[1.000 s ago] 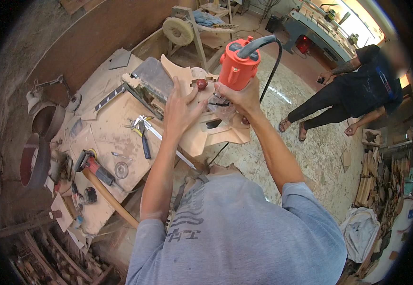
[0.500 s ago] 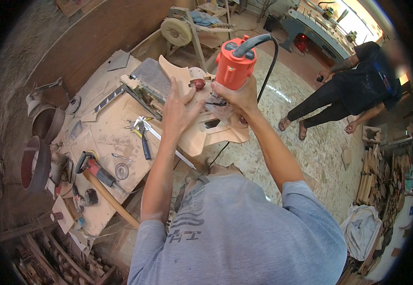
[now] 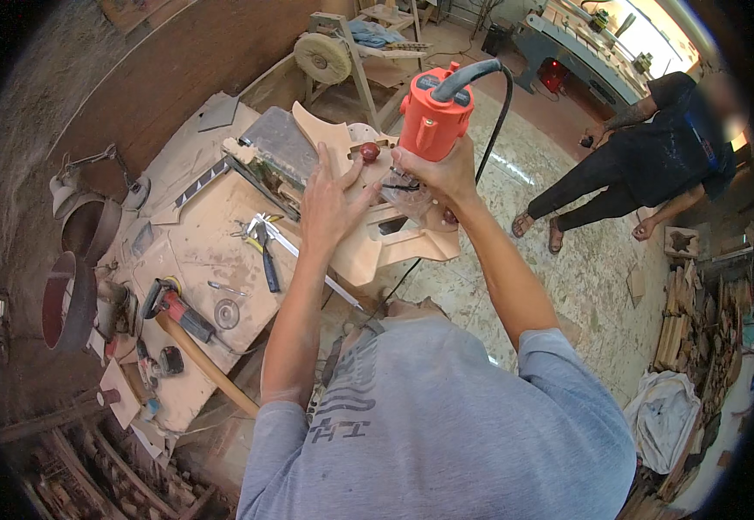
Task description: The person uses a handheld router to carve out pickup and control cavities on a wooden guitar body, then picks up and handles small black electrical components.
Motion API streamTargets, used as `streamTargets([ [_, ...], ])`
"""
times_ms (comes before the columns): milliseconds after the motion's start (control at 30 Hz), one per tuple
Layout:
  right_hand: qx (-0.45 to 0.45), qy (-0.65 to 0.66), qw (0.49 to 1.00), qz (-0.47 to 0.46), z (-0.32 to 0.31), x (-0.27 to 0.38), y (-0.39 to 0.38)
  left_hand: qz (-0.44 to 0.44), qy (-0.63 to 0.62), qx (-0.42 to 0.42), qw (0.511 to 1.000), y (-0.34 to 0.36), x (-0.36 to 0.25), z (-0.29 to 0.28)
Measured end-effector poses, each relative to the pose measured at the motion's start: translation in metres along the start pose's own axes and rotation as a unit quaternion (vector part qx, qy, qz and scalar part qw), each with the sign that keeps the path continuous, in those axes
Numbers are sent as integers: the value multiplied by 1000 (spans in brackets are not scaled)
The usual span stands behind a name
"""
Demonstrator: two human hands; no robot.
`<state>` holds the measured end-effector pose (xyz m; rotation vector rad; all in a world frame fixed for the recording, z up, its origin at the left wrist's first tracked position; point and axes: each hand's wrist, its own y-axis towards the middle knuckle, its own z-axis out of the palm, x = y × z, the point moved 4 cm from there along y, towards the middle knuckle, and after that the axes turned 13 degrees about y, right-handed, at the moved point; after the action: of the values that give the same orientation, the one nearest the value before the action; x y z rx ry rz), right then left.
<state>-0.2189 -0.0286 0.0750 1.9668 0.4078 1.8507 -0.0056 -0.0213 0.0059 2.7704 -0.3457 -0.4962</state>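
My right hand (image 3: 446,178) wraps round the lower body of an orange-red router (image 3: 436,117), with a thick dark cable leaving its top. The router stands on a pale, curved wooden piece (image 3: 359,256); its clear base and a dark red knob (image 3: 369,152) show beside my hands. My left hand (image 3: 329,204) lies on the wood with its fingers spread, close to that knob. Under the router, the bit and the cut are hidden. The wooden piece rests at the bench's far right corner, partly past the edge, next to a grey metal plate (image 3: 283,139).
On the dusty workbench (image 3: 195,251) left of me lie a caliper (image 3: 286,243), pliers (image 3: 266,251), an angle grinder (image 3: 177,312) and a cordless drill (image 3: 156,364). A desk lamp (image 3: 69,195) stands at its far left. At the right stands another person (image 3: 654,156). Wood scraps (image 3: 676,325) are stacked beyond.
The whole view has shifted a little to the right. My hands and the router keep nearly the same places on the wooden piece.
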Motion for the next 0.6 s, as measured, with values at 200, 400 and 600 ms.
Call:
streamTargets([
  [200,2,15,1000,-15,3,6,4,-22,11,15,1000,1,-4,-5],
  [400,3,10,1000,-22,2,-2,6,-11,15,3,1000,2,-3,-1],
  [600,2,8,1000,-18,1,-3,6,-8,12,-8,1000,1,-4,-4],
])
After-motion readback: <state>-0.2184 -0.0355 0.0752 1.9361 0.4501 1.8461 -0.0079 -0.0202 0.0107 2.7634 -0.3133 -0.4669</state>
